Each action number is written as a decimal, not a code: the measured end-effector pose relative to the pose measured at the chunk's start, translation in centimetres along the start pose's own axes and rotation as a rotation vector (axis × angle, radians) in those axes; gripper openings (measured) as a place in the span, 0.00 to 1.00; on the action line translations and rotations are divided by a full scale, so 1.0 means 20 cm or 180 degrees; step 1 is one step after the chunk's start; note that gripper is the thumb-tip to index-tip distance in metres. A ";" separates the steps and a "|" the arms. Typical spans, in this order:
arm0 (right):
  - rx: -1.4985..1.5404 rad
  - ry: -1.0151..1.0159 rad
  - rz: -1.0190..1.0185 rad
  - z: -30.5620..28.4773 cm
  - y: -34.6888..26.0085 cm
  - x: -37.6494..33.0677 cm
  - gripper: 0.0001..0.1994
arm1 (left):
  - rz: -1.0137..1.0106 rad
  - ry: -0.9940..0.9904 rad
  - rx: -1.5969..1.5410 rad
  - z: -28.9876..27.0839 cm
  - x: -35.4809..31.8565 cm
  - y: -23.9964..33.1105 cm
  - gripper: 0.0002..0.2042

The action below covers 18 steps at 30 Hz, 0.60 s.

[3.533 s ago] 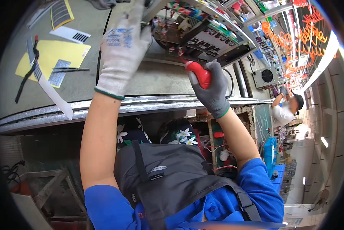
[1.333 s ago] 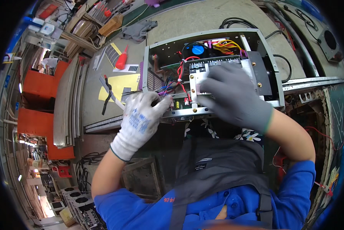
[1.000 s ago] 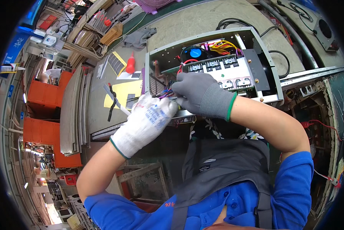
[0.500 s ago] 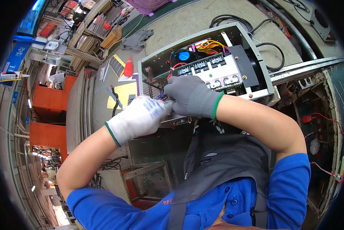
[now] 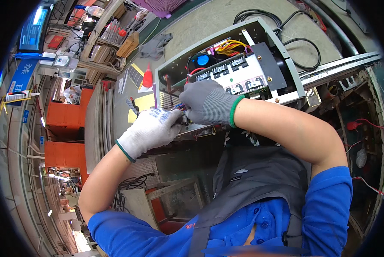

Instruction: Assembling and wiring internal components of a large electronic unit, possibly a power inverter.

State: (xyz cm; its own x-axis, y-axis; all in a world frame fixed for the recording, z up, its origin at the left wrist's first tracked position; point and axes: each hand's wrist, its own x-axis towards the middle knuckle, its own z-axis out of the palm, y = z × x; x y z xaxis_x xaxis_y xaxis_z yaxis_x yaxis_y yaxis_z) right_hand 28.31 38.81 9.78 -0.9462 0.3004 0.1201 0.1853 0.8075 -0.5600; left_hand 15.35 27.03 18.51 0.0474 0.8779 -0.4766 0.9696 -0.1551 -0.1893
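An open grey metal case (image 5: 301, 81) lies on the bench ahead of me, with circuit boards, a white plate (image 5: 239, 79) carrying black components, and a blue round part (image 5: 202, 60) inside. At its near left corner my left hand (image 5: 151, 128), in a white glove, is closed with thumb and fingers curled by the front edge. My right hand (image 5: 209, 103), in a grey glove, reaches over that edge with fingers bent inward. Thin blue and red wires (image 5: 181, 107) show between the two hands. The fingertips are hidden, so what each hand grips is unclear.
Left of the case are a red squeeze bottle (image 5: 147, 79), yellow paper (image 5: 145, 103) and dark-handled pliers (image 5: 134, 107). A grey cloth (image 5: 156, 46) lies farther back. Black cable (image 5: 314, 53) loops behind the case at right, near a metal rail (image 5: 342, 68).
My left hand has drawn slightly left, away from the right hand, opening a small gap where the wires show. The right hand stays at the case's near edge. The whole view has shifted a little.
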 end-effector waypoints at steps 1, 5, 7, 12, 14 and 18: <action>-0.0003 -0.0008 0.0006 0.00 0.00 0.00 0.12 | -0.0018 -0.0033 0.0121 0.00 -0.01 0.01 0.12; -0.0070 0.0095 -0.0093 0.02 0.00 -0.01 0.12 | 0.0103 -0.0501 0.0781 0.02 0.02 0.04 0.14; -0.0024 0.0104 -0.0109 0.02 -0.01 -0.02 0.11 | 0.0095 -0.0551 0.0533 0.00 0.04 0.05 0.14; -0.0077 0.0097 -0.0069 0.02 0.00 -0.03 0.11 | 0.0091 -0.0615 -0.0137 -0.02 0.10 0.03 0.13; -0.0077 0.0103 -0.0098 0.03 0.00 -0.02 0.11 | 0.0191 -0.0737 0.0182 -0.01 0.09 0.04 0.12; -0.0163 0.0211 -0.0070 0.05 0.01 -0.02 0.11 | 0.0643 -0.0522 0.0838 0.03 0.01 0.03 0.08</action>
State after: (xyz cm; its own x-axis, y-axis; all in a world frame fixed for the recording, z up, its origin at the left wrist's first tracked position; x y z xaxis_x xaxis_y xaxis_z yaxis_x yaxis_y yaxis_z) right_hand 28.46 38.35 8.69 -0.9309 0.3140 0.1868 0.1797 0.8386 -0.5142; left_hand 15.86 26.85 17.87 0.1717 0.7366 -0.6542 0.8487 -0.4477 -0.2815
